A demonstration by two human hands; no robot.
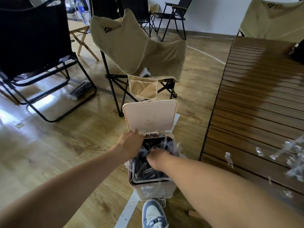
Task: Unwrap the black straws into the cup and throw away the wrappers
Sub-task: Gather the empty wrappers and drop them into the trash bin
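While the right hand [157, 157] is plunged into the open bin [153, 188], its fingers are buried among clear wrappers [143, 168], so whether anything is pinched cannot be told. The left hand [130, 142] is laid at the bin's rear rim, just beside the raised lid [149, 116], fingers curled over the edge. More wrappers [294, 162] are scattered on the slatted tabletop [256, 102] to the right. A shoe [153, 214] is placed at the pedal.
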